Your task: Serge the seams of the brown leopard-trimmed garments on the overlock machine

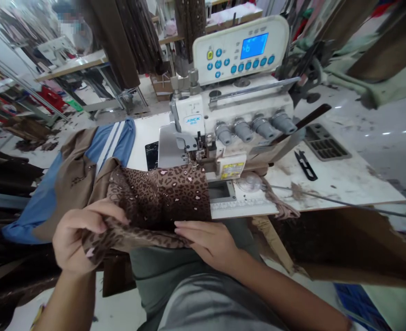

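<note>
Taking the leopard-print fabric [175,195] as the dial's centre, my left hand [72,234] is at eight o'clock, thumb and fingers pinching a bunched fold. My right hand [211,241] is at four, fingers close together and laid along the near edge; its thumb is hidden, so I can't tell whether it pinches there too. The fabric lies partly on the white sewing table [344,184], its far edge at the presser foot [195,162] at one o'clock, and sags toward my lap. The overlock machine [189,110] stands beyond; thread snips [305,165] lie toward three, a blue-and-brown garment [75,184] toward nine. I judge the cloth light, limp and a little stretchy, quick to crease or curl. The loose near edge offers the best hold: a light pinch at each end, without tugging.
</note>
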Tool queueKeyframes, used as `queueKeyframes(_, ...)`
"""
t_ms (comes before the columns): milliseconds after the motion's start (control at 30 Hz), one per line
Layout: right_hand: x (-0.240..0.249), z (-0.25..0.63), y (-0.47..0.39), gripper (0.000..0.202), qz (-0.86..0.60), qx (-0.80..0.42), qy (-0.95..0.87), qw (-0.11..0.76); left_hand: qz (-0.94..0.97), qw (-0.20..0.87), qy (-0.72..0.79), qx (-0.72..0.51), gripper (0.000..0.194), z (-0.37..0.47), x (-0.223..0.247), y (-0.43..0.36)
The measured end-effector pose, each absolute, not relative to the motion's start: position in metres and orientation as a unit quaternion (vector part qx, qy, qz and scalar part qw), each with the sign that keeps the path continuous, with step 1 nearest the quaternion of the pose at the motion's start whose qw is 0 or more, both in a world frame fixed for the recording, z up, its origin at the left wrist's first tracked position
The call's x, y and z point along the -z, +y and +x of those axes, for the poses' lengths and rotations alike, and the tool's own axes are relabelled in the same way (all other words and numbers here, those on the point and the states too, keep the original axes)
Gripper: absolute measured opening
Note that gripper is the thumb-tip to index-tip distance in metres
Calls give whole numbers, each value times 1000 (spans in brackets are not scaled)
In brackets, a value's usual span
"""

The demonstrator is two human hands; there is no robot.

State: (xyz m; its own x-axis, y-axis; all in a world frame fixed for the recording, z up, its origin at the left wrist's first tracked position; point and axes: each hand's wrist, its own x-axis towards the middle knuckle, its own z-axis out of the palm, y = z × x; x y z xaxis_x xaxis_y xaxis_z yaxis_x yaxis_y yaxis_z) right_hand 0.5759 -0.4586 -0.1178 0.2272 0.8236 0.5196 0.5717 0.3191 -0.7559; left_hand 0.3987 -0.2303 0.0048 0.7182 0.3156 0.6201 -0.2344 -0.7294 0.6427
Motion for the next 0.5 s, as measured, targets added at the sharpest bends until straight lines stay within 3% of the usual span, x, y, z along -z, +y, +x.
queueKeyframes(167, 123, 586, -474, 25, -670, -153, -438, 579, 921, 241, 21, -306, 9, 500, 5, -253)
queueKeyframes(300, 134, 590, -463, 21, -638, -248, -503, 528, 931, 238, 55, -270, 5, 529, 15, -250)
queueKeyframes(400, 148, 587, -463, 37, -610, -188, -599, 483, 936, 247, 85, -235, 11, 518, 13, -246)
queueKeyframes(500, 163, 579, -469, 55, -610, -83, -609, 501, 944, 233, 92, -214, 16, 508, 7, -246)
